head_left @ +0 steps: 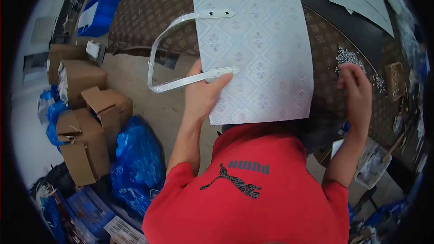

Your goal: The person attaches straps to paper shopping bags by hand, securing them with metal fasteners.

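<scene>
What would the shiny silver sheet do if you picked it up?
Probably stays fairly stiff: the silver sheet lies flat while the left hand pinches just one side. Likely light, since one hand manages it. Its clear handle looks bendy, curving in a loop.

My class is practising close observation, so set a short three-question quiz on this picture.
1. True or false: the left hand presses the clear handle against the silver sheet.
2. Which lies nearest the right hand? A) cardboard boxes B) pile of small metal bits C) blue bin
3. Fill in: the person's shirt is ____.
Key: 1 true; 2 B; 3 red.
</scene>
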